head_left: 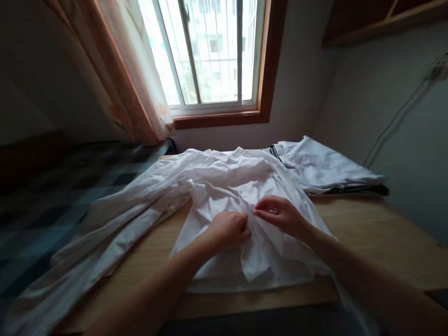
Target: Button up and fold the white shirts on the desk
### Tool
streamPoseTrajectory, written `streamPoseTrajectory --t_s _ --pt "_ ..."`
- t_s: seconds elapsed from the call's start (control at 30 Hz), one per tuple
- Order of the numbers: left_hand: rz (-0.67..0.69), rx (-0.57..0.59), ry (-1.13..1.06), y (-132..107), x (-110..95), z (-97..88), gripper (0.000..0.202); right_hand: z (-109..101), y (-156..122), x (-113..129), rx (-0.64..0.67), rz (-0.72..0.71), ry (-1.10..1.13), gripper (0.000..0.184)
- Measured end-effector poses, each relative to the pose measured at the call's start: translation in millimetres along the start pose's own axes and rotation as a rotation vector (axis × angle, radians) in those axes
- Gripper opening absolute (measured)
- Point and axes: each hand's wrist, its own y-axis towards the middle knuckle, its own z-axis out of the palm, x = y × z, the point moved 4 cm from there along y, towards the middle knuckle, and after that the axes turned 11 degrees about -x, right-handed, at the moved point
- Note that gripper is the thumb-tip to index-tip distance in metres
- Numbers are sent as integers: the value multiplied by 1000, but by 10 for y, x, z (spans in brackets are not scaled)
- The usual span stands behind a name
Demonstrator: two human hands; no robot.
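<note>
Left hand (229, 228) and right hand (278, 213) pinch the front of a white shirt (224, 186) spread on a wooden table (367, 233); folded clothes (322, 168) far right.

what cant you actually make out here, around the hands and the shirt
Head view:
- What the left hand and right hand pinch on the white shirt: hidden by fingers.
- Shirt's left sleeve end: cut off by the frame edge.
- Folded clothes: kind unclear, too dim.
</note>
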Motion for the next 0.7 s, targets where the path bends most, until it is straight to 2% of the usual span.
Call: streamPoseTrajectory --t_s 0.2,0.47,0.7 --pt "-77 -12 -236 26 103 -50 18 200 -66 -130 150 84 -46 23" --pt "-200 76 -750 54 191 -57 25 167 -65 -124 138 132 -3 23" --pt "-268 169 -1013 60 274 -10 29 142 -61 -68 99 122 -47 20"
